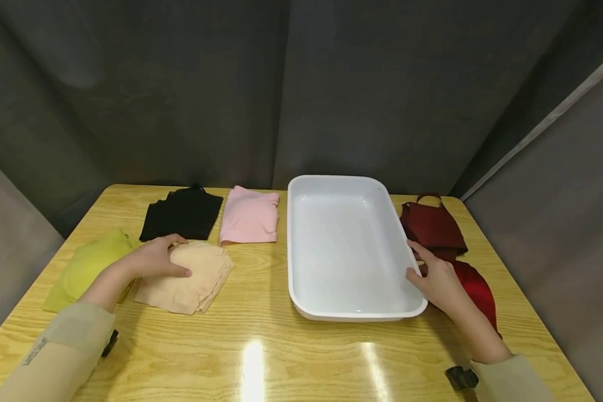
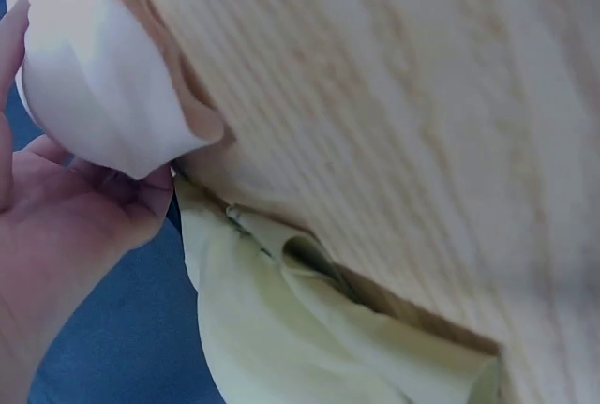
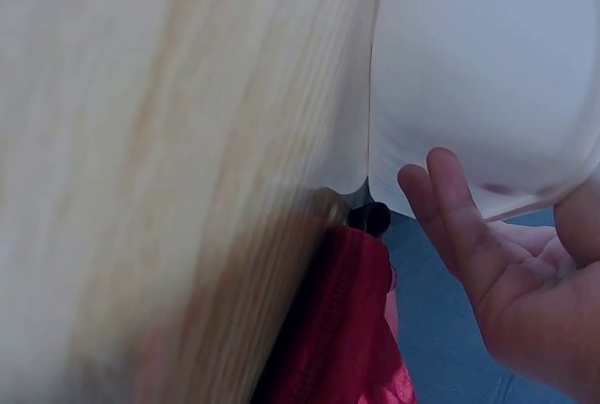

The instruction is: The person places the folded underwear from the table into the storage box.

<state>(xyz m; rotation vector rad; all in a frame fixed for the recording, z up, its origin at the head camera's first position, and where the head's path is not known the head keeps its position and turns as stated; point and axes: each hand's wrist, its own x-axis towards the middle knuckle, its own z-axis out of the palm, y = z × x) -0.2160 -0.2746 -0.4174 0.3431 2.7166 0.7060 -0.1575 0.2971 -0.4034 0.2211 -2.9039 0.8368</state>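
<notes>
My left hand (image 1: 153,258) lies over the left side of a folded beige bra (image 1: 203,273), thumb across its top. In the left wrist view, fingers (image 2: 108,184) curl in at the edge of the beige cloth. At the right rim of a white rectangular tray (image 1: 349,304) is my right hand (image 1: 439,282), its thumb reaching over the rim. The right wrist view shows two fingers (image 3: 459,202) stretched out against the tray. A bright red bra (image 1: 477,290) lies beside that hand, partly hidden by it and the forearm.
A yellow-green bra (image 1: 92,262) lies at the left, partly beneath my left forearm. Behind are a black bra (image 1: 183,215) and a pink one (image 1: 251,216). A dark red bra (image 1: 432,226) sits right of the tray. Dark curtains (image 1: 191,95) stand behind the wooden table (image 1: 191,357).
</notes>
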